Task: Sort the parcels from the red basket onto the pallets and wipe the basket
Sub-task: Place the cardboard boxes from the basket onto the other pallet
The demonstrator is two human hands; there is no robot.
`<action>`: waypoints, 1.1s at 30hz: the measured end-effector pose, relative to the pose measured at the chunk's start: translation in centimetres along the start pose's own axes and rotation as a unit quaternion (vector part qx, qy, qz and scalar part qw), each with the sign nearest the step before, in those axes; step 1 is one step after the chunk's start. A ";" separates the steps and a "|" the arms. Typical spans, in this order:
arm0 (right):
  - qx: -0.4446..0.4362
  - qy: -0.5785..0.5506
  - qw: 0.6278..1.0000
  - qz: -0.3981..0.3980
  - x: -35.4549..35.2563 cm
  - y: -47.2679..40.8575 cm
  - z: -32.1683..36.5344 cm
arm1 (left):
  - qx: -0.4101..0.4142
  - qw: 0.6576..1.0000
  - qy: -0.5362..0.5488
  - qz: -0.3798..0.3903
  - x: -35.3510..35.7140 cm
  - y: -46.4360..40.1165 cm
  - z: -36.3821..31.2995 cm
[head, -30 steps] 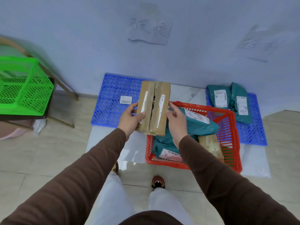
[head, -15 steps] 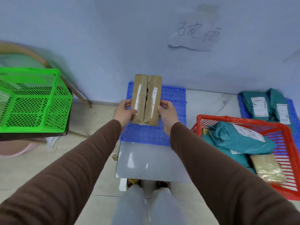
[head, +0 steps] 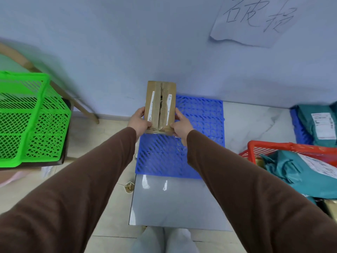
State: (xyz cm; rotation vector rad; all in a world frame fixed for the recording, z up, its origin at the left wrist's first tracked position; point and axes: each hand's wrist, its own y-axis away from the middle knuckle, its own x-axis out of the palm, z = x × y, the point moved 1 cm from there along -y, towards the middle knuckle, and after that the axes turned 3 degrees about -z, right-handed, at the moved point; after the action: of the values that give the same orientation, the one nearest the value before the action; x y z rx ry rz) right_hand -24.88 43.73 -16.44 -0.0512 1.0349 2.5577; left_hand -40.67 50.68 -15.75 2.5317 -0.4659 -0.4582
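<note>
In the head view, a torn cardboard parcel (head: pixel 160 106) is held upright over the back left corner of the blue pallet (head: pixel 198 125), clear of its grid. The tear down the parcel's middle is gaping, so contents could be spilled if the sides are squeezed or the parcel is dropped rather than laid down; it could also be set half off the pallet's left edge, since it hangs right at that edge. The left hand (head: pixel 139 121) is curled round the parcel's lower left side, thumb on the front; the right hand (head: pixel 180 125) is curled round the lower right side, so each grip is closed on the parcel and nothing else is touched. To the right of the pallet, the red basket (head: pixel 269 146) is seen with teal parcels (head: pixel 299 172) inside it, so sorting is judged unfinished and wiping not begun. Further right, more teal parcels (head: pixel 321 125) lie on a second pallet (head: pixel 299 128). Well to the left of the pallet stands a green basket (head: pixel 31 117). A handwritten paper sign (head: pixel 255 21) is fixed to the wall above the pallet.
</note>
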 end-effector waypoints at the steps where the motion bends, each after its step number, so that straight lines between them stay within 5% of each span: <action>1: 0.007 0.003 1.000 0.006 0.2 -0.8 -0.2 | 0.001 1.000 -0.010 -0.003 0.0 -0.5 0.1; 14: 0.042 0.053 0.997 0.045 1.8 -5.6 -1.8 | 0.002 0.996 -0.084 -0.017 1.0 -4.2 1.3; 24: 0.003 0.024 0.999 0.026 -2.4 2.2 0.6 | -0.029 0.994 -0.099 -0.020 1.8 1.5 -0.6; 33: -0.081 -0.030 0.996 -0.007 -8.6 13.4 2.7 | 0.037 0.998 -0.048 0.004 5.4 13.3 -6.8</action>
State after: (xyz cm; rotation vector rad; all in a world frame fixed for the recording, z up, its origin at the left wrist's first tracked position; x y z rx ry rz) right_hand -21.44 33.89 -4.05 -0.0244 0.8001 2.6073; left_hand -36.24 40.68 -4.28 2.5868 -0.5378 -0.5702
